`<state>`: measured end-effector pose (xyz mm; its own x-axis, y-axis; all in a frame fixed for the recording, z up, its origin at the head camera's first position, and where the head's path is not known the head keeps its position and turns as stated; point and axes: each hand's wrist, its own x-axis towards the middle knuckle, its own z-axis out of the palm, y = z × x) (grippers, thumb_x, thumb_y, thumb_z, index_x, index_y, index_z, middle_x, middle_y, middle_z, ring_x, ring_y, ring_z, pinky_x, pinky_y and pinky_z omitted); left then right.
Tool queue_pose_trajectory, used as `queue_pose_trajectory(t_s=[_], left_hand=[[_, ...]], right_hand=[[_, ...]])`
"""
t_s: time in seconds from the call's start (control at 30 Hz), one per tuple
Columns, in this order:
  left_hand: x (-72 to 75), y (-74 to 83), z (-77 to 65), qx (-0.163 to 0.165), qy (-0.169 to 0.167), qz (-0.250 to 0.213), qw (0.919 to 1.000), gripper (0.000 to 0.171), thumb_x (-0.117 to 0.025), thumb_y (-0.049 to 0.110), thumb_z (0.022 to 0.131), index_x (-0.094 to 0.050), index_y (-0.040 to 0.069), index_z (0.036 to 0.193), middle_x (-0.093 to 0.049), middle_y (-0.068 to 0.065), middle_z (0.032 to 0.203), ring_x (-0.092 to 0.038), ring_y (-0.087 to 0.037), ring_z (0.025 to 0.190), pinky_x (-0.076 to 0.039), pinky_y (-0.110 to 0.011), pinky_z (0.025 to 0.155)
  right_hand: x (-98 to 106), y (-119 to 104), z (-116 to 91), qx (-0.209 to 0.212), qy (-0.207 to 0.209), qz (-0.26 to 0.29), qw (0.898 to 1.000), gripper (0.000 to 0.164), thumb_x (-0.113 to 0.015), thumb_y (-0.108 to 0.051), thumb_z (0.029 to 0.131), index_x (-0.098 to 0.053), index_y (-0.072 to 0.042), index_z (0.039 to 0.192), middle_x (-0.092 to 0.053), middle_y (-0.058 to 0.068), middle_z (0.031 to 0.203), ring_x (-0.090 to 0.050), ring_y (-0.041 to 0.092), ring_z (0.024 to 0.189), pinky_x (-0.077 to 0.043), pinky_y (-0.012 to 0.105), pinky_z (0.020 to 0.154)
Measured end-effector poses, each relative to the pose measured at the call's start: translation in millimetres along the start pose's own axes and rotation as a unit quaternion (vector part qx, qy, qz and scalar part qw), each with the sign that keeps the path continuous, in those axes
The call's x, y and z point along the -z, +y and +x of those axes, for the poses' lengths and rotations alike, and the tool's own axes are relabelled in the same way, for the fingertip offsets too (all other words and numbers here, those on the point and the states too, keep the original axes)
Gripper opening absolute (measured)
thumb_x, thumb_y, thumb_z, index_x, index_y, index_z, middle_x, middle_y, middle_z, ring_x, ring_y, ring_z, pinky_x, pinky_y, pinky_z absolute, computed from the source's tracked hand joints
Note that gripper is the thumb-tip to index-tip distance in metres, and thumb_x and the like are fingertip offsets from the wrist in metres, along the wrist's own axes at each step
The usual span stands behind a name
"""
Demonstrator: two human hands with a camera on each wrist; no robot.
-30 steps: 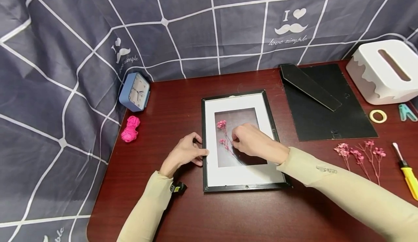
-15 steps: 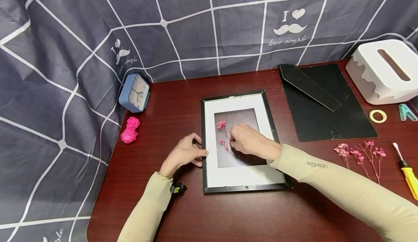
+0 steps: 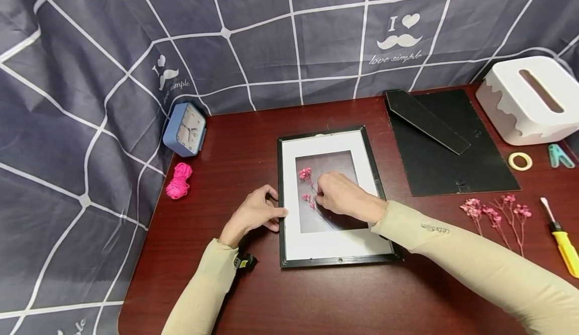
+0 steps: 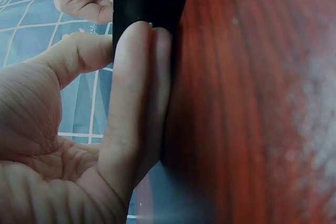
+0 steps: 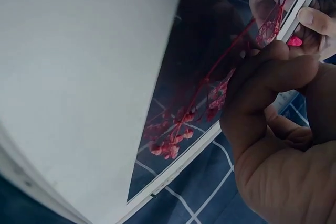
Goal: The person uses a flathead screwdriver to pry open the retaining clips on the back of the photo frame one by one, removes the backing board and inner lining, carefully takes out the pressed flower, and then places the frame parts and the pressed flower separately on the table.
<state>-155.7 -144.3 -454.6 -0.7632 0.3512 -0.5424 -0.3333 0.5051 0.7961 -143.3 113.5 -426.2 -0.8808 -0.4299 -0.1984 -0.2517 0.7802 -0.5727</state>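
Note:
A black picture frame [image 3: 339, 261] with a white mat [image 3: 340, 246] lies on the table. Inside the mat's opening is a sprig of pink dried flowers [image 3: 305, 174], its thin stem slanting down to the right. My right hand [image 3: 346, 197] is over the opening, fingers curled, pinching at the stem; the fingertips are partly hidden. In the right wrist view the pink blossoms [image 5: 170, 148] lie beside the curled fingers. At the frame's left edge, my left hand [image 3: 255, 209] holds on, thumb on top and fingers [image 4: 128, 93] against the black side.
To the right lie a black backing board [image 3: 457, 174] with a stand leg, more pink dried flowers [image 3: 495, 214], a screwdriver [image 3: 565, 249], a tape roll [image 3: 520, 161], a teal clip [image 3: 561, 156] and a tissue box [image 3: 534, 109]. Left are a blue clock [image 3: 184, 129] and pink yarn [image 3: 179, 180].
My right hand has shifted slightly left over the opening, closer to the sprig, its sleeve following. The left hand stays at the frame's edge, and the frame keeps its place.

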Motion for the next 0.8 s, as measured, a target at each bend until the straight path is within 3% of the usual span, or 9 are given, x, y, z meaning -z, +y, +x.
queue_pose_trajectory(t_s=[0.2, 0.5, 0.8], left_hand=[[0.6, 0.2, 0.9, -0.001, 0.002, -0.002, 1.0000, 0.046, -0.080, 0.004, 0.092, -0.052, -0.003, 0.128, -0.067, -0.008, 0.081, -0.071, -0.016, 0.062, -0.070, -0.034, 0.061], [1.0, -0.3, 1.6, -0.001, 0.006, -0.002, 1.0000, 0.047, -0.080, 0.004, 0.091, -0.052, -0.004, 0.128, -0.068, -0.009, 0.082, -0.072, -0.016, 0.062, -0.071, -0.035, 0.061], [0.1, -1.0, -0.7, 0.005, 0.003, -0.007, 1.0000, 0.046, -0.081, 0.003, 0.091, -0.053, -0.002, 0.127, -0.068, -0.009, 0.082, -0.071, -0.016, 0.063, -0.071, -0.036, 0.061]], right_hand=[[-1.0, -0.1, 0.9, 0.011, 0.005, -0.012, 1.000, 0.038, -0.064, 0.005, 0.092, -0.056, -0.013, 0.059, -0.040, -0.004, 0.059, -0.038, 0.011, 0.059, -0.032, 0.021, 0.051], [1.0, 0.1, 4.0, 0.012, 0.004, -0.008, 1.000, 0.037, -0.066, 0.004, 0.087, -0.058, -0.015, 0.057, -0.043, -0.004, 0.058, -0.041, 0.011, 0.060, -0.035, 0.022, 0.053], [-4.1, 0.5, 1.6, 0.020, 0.029, -0.010, 0.999, 0.044, -0.062, 0.010, 0.084, -0.049, -0.018, 0.053, -0.032, -0.009, 0.055, -0.032, 0.008, 0.056, -0.027, 0.019, 0.049]])
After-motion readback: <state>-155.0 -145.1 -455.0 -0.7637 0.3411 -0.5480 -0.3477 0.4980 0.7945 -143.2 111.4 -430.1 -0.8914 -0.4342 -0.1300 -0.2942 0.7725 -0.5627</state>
